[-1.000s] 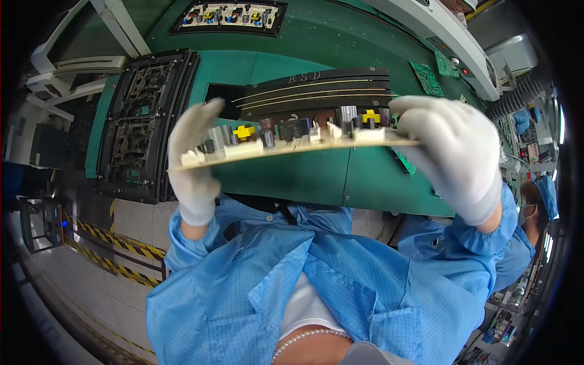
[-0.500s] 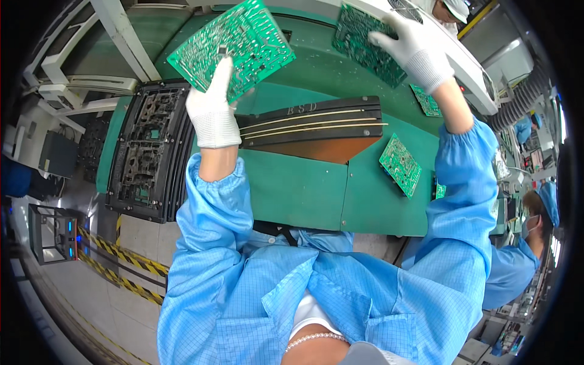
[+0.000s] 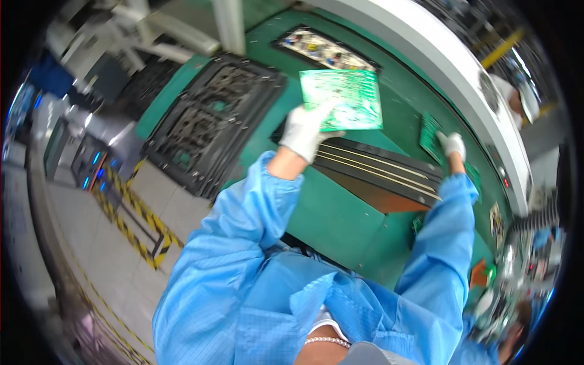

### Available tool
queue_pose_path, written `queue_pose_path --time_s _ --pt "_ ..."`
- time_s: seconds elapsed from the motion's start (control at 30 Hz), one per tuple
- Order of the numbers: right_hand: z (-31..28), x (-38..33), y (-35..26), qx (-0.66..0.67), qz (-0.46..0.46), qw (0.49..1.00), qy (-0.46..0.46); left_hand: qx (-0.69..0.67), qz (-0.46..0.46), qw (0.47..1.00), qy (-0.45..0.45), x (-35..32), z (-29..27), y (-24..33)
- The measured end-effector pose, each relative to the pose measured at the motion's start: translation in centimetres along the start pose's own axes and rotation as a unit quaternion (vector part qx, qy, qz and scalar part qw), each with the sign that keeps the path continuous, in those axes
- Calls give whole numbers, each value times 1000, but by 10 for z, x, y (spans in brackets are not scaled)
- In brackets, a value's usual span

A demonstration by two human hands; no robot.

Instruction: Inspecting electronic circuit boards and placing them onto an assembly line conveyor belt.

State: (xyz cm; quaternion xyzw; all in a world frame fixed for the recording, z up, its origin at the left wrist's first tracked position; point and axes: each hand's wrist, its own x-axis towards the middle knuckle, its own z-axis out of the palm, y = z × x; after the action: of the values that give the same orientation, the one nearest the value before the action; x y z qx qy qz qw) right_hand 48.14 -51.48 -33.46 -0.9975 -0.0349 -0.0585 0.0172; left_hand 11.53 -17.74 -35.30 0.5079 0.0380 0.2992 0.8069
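Surface [image 3: 340, 201]: green, spread before us.
Stacked black frames [image 3: 210, 118]: at our left.
Slotted black stand [image 3: 371, 167]: on the surface, between our forearms.
Raised circuit board [image 3: 353, 100]: green, above the surface, gripped in our left hand [image 3: 306, 129].
Right circuit board [image 3: 429, 139]: by our right hand [image 3: 452, 145]; we cannot tell whether its fingers grip.
Hands: well apart.

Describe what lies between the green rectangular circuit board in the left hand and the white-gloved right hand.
The head view shows green work surface, then a second flat green circuit board at the right hand.
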Motion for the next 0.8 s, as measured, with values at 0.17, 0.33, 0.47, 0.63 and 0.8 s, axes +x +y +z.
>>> queue_pose_path --time_s 0.17,0.33,0.47,0.63,0.8 --pt "-69 -15 -19 241 -302 922 -28 -24 -89 995 -31 4 23 30" --pt "-167 -173 -178 358 -454 760 -296 11 -22 998 -50 1 27 33" --pt "-161 -166 -200 326 -411 789 -319 29 35 998 -31 5 16 27" --pt "-104 -100 -152 574 -178 703 -380 275 266 911 155 -83 -4 139" --pt "-22 -17 -118 696 57 673 -245 340 338 739 473 -155 -99 183"
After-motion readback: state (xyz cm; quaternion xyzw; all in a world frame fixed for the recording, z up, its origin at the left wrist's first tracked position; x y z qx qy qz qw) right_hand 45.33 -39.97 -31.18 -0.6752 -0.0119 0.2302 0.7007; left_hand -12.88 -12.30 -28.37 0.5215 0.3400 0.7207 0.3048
